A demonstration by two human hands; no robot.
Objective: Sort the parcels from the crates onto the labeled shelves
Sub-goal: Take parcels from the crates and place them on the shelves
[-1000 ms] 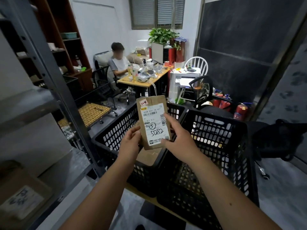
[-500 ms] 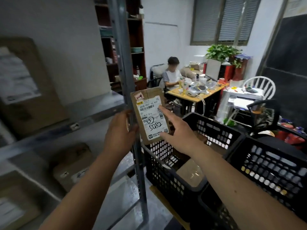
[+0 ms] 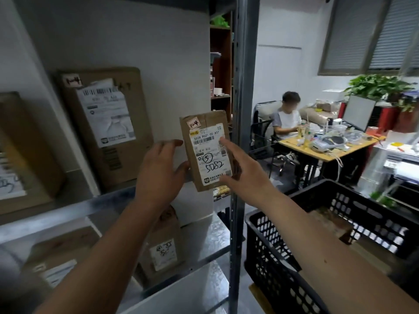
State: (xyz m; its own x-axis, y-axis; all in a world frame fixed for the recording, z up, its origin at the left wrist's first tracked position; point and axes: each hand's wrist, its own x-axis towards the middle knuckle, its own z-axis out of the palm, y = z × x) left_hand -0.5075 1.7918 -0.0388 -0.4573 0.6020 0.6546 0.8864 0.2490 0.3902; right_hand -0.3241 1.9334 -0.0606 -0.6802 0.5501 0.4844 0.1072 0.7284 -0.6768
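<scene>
Dim, even indoor light fills the room, brightest on the white wall [image 3: 278, 71] at 1 o'clock. Wide-angle distortion bends the shelf post [image 3: 238, 155], while boxes [image 3: 106, 123] at 9 o'clock blur softly.

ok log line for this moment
stage: shelving | left hand: holds small brown cardboard parcel | right hand: fingers on its label | target: grey metal shelf

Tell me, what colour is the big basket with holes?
Black. The crate shows best in the head view.
</scene>
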